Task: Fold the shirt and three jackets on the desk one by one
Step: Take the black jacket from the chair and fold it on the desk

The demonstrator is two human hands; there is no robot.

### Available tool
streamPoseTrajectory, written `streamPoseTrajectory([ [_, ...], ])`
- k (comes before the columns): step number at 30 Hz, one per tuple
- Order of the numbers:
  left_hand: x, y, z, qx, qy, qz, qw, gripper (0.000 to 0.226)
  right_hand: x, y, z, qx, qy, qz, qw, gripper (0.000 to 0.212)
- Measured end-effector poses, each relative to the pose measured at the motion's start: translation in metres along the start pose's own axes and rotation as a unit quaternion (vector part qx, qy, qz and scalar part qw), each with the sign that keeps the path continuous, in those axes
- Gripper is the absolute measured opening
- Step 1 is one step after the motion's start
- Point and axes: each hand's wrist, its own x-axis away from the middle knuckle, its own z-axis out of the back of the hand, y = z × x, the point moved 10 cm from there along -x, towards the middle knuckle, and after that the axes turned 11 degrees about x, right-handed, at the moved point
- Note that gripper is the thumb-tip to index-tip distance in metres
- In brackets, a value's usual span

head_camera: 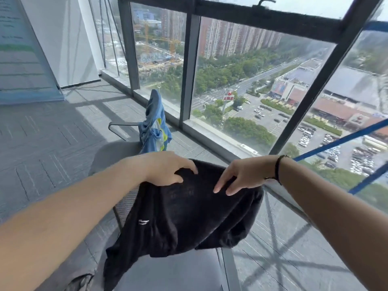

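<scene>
A black shirt (pixel 189 217) with a small white logo hangs over the mesh back of a grey chair (pixel 126 204), its lower part trailing onto the seat. My left hand (pixel 165 169) grips the shirt's top edge on the left, fingers curled over the fabric and thumb beneath. My right hand (pixel 241 177), with a dark band on the wrist, pinches the top edge on the right, with cloth showing between thumb and fingers. Behind them, a blue jacket (pixel 154 127) with yellow-green trim lies bunched over a second chair.
The grey seat (pixel 178 271) of the near chair is below the shirt. A second chair's armrest (pixel 117 127) shows to the left of the jacket. Floor-to-ceiling windows with dark frames (pixel 189 66) run along the right. Grey carpet (pixel 52 143) stretches left.
</scene>
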Motion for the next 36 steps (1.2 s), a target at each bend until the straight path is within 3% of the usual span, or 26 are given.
streamPoseTrajectory([
  [4, -0.033, 0.066, 0.014, -0.122, 0.025, -0.061, 0.99, 0.045, 0.063, -0.011, -0.025, -0.166, -0.002, 0.019, 0.986, 0.036],
  [7, -0.052, 0.133, 0.008, -0.118, 0.051, -0.148, 0.981, 0.044, 0.127, -0.014, -0.038, -0.307, 0.044, 0.071, 0.948, 0.029],
  [10, -0.062, 0.21, -0.007, -0.071, 0.069, -0.245, 0.965, 0.046, 0.202, 0.008, -0.058, -0.432, 0.112, 0.075, 0.892, 0.024],
  [13, -0.062, 0.284, -0.023, 0.011, 0.046, -0.303, 0.952, 0.055, 0.28, 0.049, -0.082, -0.532, 0.257, 0.033, 0.806, 0.019],
  [16, -0.056, 0.356, -0.056, 0.045, -0.027, -0.338, 0.94, 0.061, 0.349, 0.083, -0.121, -0.555, 0.377, -0.003, 0.742, 0.01],
  [22, -0.015, 0.512, -0.072, 0.083, -0.079, -0.461, 0.88, 0.055, 0.432, 0.12, -0.199, -0.572, 0.466, -0.043, 0.674, 0.023],
  [24, -0.004, 0.559, -0.084, 0.046, -0.1, -0.472, 0.875, 0.055, 0.45, 0.14, -0.23, -0.558, 0.492, -0.086, 0.663, 0.037],
  [26, 0.007, 0.599, -0.108, -0.002, -0.125, -0.48, 0.868, 0.058, 0.465, 0.152, -0.261, -0.542, 0.489, -0.116, 0.674, 0.041],
  [31, 0.002, 0.682, -0.167, -0.007, -0.168, -0.48, 0.861, 0.06, 0.509, 0.174, -0.334, -0.521, 0.464, -0.145, 0.702, 0.026],
  [36, -0.011, 0.764, -0.235, -0.029, -0.221, -0.487, 0.844, 0.063, 0.595, 0.208, -0.412, -0.523, 0.505, -0.208, 0.655, 0.028],
])
